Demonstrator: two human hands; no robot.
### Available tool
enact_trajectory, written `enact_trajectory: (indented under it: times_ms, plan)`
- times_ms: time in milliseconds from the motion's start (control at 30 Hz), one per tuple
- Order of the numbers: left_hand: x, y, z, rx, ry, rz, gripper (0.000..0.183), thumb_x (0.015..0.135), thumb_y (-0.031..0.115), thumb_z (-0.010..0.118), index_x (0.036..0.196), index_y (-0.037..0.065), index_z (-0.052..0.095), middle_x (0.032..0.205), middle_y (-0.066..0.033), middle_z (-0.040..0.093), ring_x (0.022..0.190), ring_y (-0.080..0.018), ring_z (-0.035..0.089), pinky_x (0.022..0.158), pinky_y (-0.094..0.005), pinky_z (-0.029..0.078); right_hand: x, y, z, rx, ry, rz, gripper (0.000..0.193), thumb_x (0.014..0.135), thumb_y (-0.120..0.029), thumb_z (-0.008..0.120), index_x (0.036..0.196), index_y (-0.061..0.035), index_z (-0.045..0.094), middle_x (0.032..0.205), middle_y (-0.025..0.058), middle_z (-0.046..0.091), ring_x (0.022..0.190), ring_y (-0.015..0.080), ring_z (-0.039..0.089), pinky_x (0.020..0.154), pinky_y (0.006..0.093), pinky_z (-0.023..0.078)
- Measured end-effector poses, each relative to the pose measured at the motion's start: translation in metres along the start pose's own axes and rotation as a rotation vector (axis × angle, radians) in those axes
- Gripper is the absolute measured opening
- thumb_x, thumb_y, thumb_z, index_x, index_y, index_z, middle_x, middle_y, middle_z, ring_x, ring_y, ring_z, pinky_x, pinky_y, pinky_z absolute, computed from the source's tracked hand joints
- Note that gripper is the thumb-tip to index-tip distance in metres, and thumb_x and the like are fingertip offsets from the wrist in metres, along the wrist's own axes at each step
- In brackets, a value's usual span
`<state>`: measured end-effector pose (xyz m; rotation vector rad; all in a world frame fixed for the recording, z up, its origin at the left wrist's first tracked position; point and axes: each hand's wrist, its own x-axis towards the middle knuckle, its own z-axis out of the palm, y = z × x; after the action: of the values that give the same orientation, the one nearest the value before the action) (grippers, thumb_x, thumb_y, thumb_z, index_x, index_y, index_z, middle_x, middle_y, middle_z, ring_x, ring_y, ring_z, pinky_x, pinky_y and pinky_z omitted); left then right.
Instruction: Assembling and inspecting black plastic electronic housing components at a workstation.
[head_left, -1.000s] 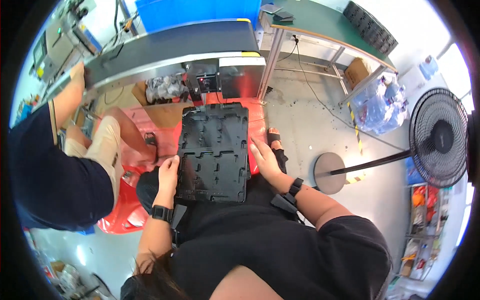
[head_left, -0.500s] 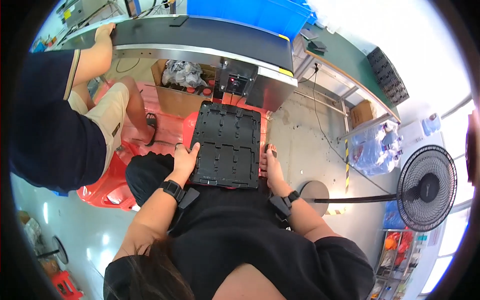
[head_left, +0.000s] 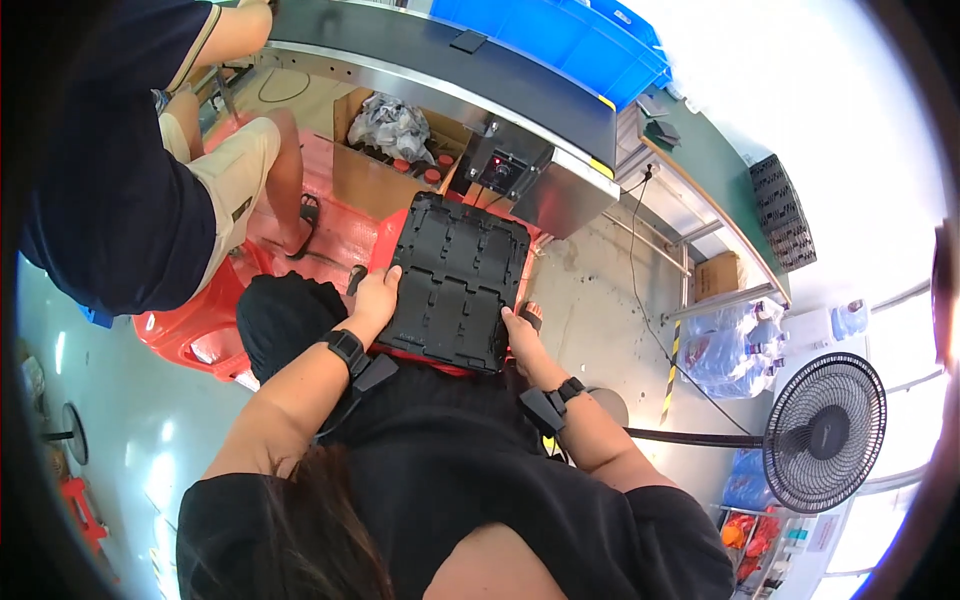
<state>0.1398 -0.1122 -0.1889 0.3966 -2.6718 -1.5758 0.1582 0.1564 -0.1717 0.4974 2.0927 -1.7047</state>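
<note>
1. Black moulded tray (head_left: pixel 460 285) lies just beyond the person's lap, between the two hands, its upper face showing raised ribs and recesses.
2. On its left edge, the left hand (head_left: pixel 375 300) has a grasping grip, thumb over the rim; the other fingers are partly hidden.
3. On its right edge, toward the near corner, the right hand (head_left: pixel 522 338) grasps too, thumb on the rim, most fingers out of sight below.
4. Dark bands circle both wrists, the left band (head_left: pixel 347 352) and the right band (head_left: pixel 570 388) each with a black block beside it.
5. Just beyond the tray, to the left, an open cardboard box (head_left: pixel 378 185) holds crumpled grey plastic (head_left: pixel 388 128) and red-capped items.
6. Farther off runs a dark conveyor belt (head_left: pixel 400 42) bearing a small flat black piece (head_left: pixel 468 41), with a blue crate (head_left: pixel 555 45) behind it.
7. At left, a co-worker in a navy shirt (head_left: pixel 120 190) sits on a red stool (head_left: pixel 195 330).
8. Far right, a green counter (head_left: pixel 718 160) carries a dark stack (head_left: pixel 783 210); nearer stand wrapped clear bottles (head_left: pixel 725 355) and a black fan (head_left: pixel 825 432).
</note>
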Motion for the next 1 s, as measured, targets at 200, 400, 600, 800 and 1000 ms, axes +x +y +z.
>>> enact_trajectory:
  times_ms: [200, 400, 600, 800, 1000]
  plan:
    - [-0.055, -0.009, -0.005, -0.125, 0.102, -0.034, 0.032, 0.088, 0.025, 0.049, 0.092, -0.005, 0.059, 0.084, -0.0249, 0.060, 0.082, -0.0397, 0.057, 0.075, -0.0434, 0.044, -0.052, -0.035, 0.008, -0.143, -0.069, 0.082, 0.043, 0.092, -0.032, 0.042, 0.101, 0.0073, 0.056, 0.081, 0.0080, 0.059, 0.070, 0.0159, 0.055, 0.060, 0.0285, 0.042]
    - [-0.048, 0.007, -0.020, -0.112, 0.019, -0.079, 0.029, 0.088, 0.017, 0.048, 0.106, -0.004, 0.053, 0.097, -0.0240, 0.058, 0.092, -0.0358, 0.054, 0.082, -0.0373, 0.041, -0.036, -0.017, -0.007, -0.006, -0.190, 0.152, 0.038, 0.091, -0.032, 0.045, 0.100, 0.0025, 0.058, 0.078, 0.0023, 0.057, 0.063, 0.0101, 0.050, 0.053, 0.0233, 0.038]
    - [-0.030, -0.008, -0.007, 0.140, 0.020, 0.130, 0.035, 0.086, 0.011, 0.046, 0.116, -0.006, 0.044, 0.109, -0.0282, 0.049, 0.103, -0.0399, 0.047, 0.091, -0.0408, 0.037, 0.019, -0.082, -0.056, -0.996, -0.592, 0.251, 0.061, 0.083, -0.056, 0.046, 0.094, 0.0016, 0.061, 0.079, 0.0077, 0.064, 0.067, 0.0165, 0.061, 0.054, 0.0306, 0.049]
    - [-0.037, -0.022, -0.020, 0.069, -0.032, 0.162, 0.037, 0.088, 0.012, 0.045, 0.120, -0.005, 0.039, 0.115, -0.0262, 0.045, 0.108, -0.0388, 0.043, 0.095, -0.0410, 0.033, 0.022, -0.301, -0.060, -0.443, -0.273, -0.436, 0.044, 0.086, -0.046, 0.050, 0.082, -0.0032, 0.058, 0.070, 0.0062, 0.062, 0.057, 0.0144, 0.060, 0.050, 0.0249, 0.046]
    - [-0.027, -0.009, -0.027, 0.093, -0.132, 0.294, 0.038, 0.087, 0.011, 0.046, 0.122, -0.004, 0.038, 0.113, -0.0243, 0.044, 0.107, -0.0361, 0.044, 0.093, -0.0394, 0.035, 0.170, -0.355, -0.082, -0.992, 0.558, -0.506, 0.050, 0.084, -0.044, 0.050, 0.105, 0.0010, 0.060, 0.096, 0.0200, 0.062, 0.094, 0.0274, 0.061, 0.073, 0.0383, 0.050]
